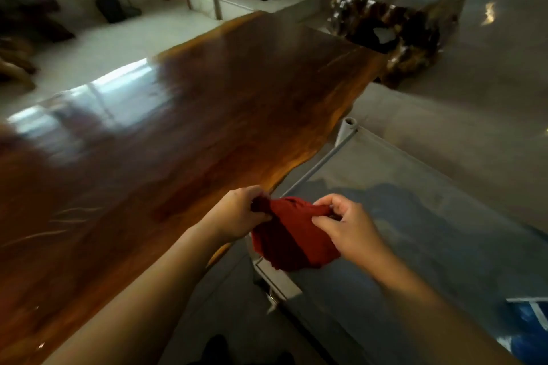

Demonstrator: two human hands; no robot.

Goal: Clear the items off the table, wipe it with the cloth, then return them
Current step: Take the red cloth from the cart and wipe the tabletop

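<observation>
Both hands on the crumpled red cloth (292,234), held in the air just past the desk's right edge.

Left hand (237,213) pinches the cloth's left end, right hand (345,225) grips its right end; cloth bunched between them, over the gap between the long glossy dark-brown wooden desk (184,115) and a grey metal-framed cart (415,216). Desk top is bare out to its far corners; wavy live edge on the right, grey floor beyond.

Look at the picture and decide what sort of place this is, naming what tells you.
Probably a furniture showroom or large home hall, though that is uncertain. A long polished wooden slab table stands on a glossy pale tiled floor, with a gnarled root-wood piece beyond the table's far end.
</observation>
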